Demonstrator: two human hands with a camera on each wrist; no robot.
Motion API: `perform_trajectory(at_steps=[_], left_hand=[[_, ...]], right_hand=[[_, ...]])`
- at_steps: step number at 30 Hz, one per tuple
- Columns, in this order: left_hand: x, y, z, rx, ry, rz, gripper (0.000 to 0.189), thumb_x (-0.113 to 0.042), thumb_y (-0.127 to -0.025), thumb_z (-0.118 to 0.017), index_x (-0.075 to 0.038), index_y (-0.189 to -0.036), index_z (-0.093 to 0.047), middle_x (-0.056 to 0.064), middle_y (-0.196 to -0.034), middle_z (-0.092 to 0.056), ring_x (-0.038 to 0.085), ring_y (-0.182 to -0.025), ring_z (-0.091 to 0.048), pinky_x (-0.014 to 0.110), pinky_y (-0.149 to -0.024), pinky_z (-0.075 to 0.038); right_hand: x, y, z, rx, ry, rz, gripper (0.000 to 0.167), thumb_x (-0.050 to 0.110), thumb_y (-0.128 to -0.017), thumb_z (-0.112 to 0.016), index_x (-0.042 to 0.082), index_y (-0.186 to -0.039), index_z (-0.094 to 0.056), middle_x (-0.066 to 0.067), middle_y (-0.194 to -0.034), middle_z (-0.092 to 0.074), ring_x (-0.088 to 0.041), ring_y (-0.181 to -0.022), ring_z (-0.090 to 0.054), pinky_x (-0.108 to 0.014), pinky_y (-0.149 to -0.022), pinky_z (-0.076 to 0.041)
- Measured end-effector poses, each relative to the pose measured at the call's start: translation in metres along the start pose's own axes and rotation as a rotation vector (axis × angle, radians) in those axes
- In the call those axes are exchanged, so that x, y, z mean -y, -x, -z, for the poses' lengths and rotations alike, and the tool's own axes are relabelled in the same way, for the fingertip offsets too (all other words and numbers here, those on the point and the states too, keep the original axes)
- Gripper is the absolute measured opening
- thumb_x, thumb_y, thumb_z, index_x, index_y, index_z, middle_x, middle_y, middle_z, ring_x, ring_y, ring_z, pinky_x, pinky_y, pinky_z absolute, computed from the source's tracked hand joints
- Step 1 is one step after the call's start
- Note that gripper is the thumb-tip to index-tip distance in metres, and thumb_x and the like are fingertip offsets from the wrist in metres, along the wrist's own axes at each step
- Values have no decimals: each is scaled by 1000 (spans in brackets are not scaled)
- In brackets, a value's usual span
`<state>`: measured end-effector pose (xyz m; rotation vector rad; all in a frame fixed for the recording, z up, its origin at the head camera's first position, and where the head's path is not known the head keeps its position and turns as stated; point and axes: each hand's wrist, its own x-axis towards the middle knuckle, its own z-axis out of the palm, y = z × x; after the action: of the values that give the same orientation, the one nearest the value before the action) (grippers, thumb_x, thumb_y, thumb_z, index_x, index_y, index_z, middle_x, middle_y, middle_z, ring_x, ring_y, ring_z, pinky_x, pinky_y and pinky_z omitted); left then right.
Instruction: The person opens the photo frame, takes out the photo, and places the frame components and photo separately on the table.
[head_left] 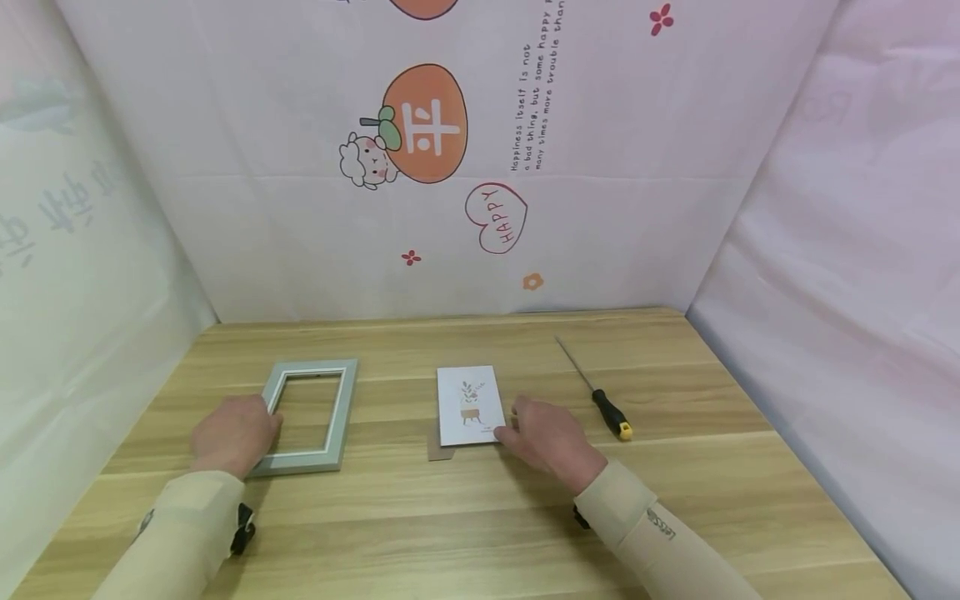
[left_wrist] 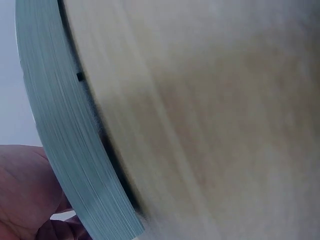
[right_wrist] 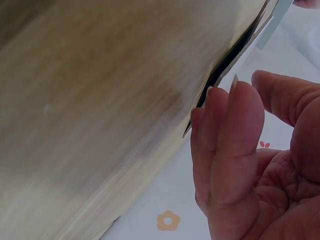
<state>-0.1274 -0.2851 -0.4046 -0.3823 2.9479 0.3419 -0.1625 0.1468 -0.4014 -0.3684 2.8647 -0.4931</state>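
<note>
A pale green picture frame (head_left: 342,417) lies on the table at the left, its middle showing bare wood. My left hand (head_left: 234,433) grips its left side, with the fingers over the inner edge; the left wrist view shows the frame's side (left_wrist: 75,120) against the thumb. Near the table's middle lies a white card (head_left: 453,408) printed with a potted plant. A brownish flap (head_left: 439,451) sticks out under its lower left. My right hand (head_left: 547,437) is at the card's right side, thumb near its lower right corner. Its fingers (right_wrist: 235,145) are loosely extended, apart from the thumb.
Right of the right hand lies a screwdriver (head_left: 609,412) with a black and yellow handle, its shaft pointing to the back. White printed cloth (head_left: 600,233) hangs behind the wooden table (head_left: 450,533) and along both sides.
</note>
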Motion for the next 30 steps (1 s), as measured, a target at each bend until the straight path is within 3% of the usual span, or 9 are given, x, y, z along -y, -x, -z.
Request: perform_trajectory(at_steps=[10,15,19,22,27,30], left_hand=[[-3,4,2,-9,-16,11,40,-36,-103,-52,-3,-81,-57,13,-70,-57,26,-61,-56,42,-48,-47],[-12,9,8,-84,-32,-34,39,-34,-103,-55,4,-93,-58,19,-80,-56,29,-65,-55,43,-47,-46],[-30,15,13,-168,-74,-99,42,-34,-105,-53,5,-94,-57,20,-78,-55,28,-60,-53,40,-42,-44],[-49,19,19,-182,-92,-117,43,-36,-106,-51,5,-99,-58,18,-77,-56,27,-60,-54,41,-42,-44],[-81,24,22,-190,-79,-157,50,-40,-104,-52,7,-121,-62,25,-96,-67,33,-68,-65,52,-49,-49],[-101,28,18,-193,-24,-205,54,-40,-104,-54,7,-130,-63,28,-107,-70,36,-75,-69,51,-53,-54]], right_hand=[[0,0,0,-5,1,1,33,40,-98,-69,12,-86,-56,-2,-67,-52,-17,-58,-47,-31,-51,-36],[0,-1,1,5,-12,-10,32,40,-98,-68,13,-86,-57,-2,-68,-53,-17,-59,-48,-31,-51,-38],[0,-2,2,6,-14,-13,32,41,-98,-68,11,-93,-60,-2,-72,-57,-18,-62,-51,-32,-53,-40],[0,-3,3,8,-13,-14,35,42,-99,-68,8,-103,-64,-1,-78,-60,-18,-65,-53,-32,-55,-42],[0,-6,4,22,-20,-18,36,42,-99,-67,6,-108,-65,0,-79,-62,-18,-67,-55,-32,-57,-44],[1,-8,5,29,-25,-23,36,42,-100,-66,7,-107,-64,1,-77,-63,-18,-67,-56,-32,-58,-45]])
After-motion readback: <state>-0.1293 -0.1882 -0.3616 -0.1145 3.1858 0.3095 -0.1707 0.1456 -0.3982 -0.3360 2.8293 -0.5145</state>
